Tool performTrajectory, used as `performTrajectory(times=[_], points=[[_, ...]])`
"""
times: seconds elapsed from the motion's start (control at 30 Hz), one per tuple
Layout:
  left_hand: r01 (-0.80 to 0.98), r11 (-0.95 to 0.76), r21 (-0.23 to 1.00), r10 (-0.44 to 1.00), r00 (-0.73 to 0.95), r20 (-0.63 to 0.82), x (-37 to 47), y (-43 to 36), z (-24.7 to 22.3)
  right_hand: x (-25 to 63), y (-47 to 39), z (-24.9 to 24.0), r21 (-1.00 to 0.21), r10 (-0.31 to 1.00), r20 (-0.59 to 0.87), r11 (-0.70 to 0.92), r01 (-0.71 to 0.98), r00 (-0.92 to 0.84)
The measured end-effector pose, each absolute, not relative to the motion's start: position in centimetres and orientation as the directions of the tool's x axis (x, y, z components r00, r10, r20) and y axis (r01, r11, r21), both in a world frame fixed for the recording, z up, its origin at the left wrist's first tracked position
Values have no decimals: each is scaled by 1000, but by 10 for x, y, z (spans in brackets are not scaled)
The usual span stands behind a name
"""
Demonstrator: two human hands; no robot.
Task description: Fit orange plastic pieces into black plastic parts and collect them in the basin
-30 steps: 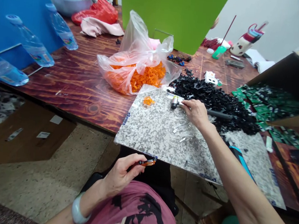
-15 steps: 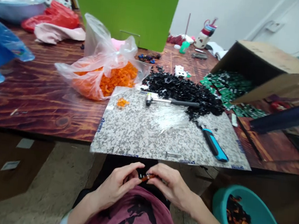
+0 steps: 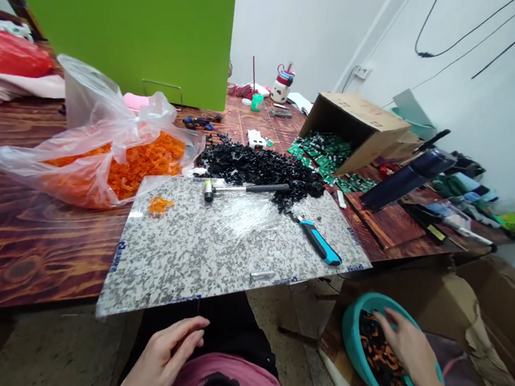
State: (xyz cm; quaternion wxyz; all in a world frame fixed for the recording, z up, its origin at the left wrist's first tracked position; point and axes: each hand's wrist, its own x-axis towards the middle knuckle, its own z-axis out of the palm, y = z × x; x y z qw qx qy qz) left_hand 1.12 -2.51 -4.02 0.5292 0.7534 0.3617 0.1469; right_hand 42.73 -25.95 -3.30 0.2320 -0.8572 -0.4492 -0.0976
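R hand (image 3: 402,343) was in the teal tub (image 3: 350,335), lower R, below counter (image 3: 18,235) level, fingers loosely bent over the orange-and-black pcs (image 3: 381,356); couldn't tell if it held any. L hand (image 3: 167,349) was over the lap, half curled, narrow gap btw thumb & fingers, nothing visible in it. Hammer (image 3: 265,187) lay on the speckled slab (image 3: 162,263) next to the clear strands (image 3: 243,216), untouched. To do it well, R hand prob. needed to stay low, w/ fingers inside the rim & a light touch, so pcs didn't scatter or tangle.
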Motion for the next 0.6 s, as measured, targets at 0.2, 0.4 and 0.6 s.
performTrajectory(times=[0.2,0.4,0.6], points=[[387,-208,898,718,684,-129,11,-25,-39,410,-97,4,-308,769,433,-364,879,470],[356,-234,905,772,633,-50,-8,-27,-49,401,7,6,-239,919,267,-227,944,288],[363,-169,916,806,585,-83,-17,-28,-53,411,16,3,-280,940,208,-209,937,272]])
